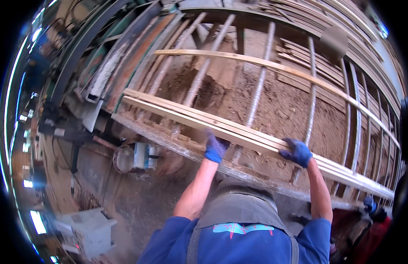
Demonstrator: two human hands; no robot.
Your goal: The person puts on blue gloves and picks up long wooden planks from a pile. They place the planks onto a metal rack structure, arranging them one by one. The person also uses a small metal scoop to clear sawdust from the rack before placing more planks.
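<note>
A bundle of long, pale wooden slats [248,132] lies side by side across a rack of metal rollers [255,97]. My left hand [216,147], in a blue glove, grips the near edge of the bundle, its thumb up against the side and its fingers partly hidden beneath. Further right, my right hand [297,152], also gloved in blue, is closed over the slats from above. Beyond the bundle, a single slat [278,67] crosses the rollers on its own, apart from both hands.
Sawdust and dirt [278,105] show beneath the rollers. Stacked boards [318,17] lie at the far right. A bucket [124,158] and a grey metal box [92,231] stand on the left. At the lower right edge, another person's gloved hand [370,204] is near the slats.
</note>
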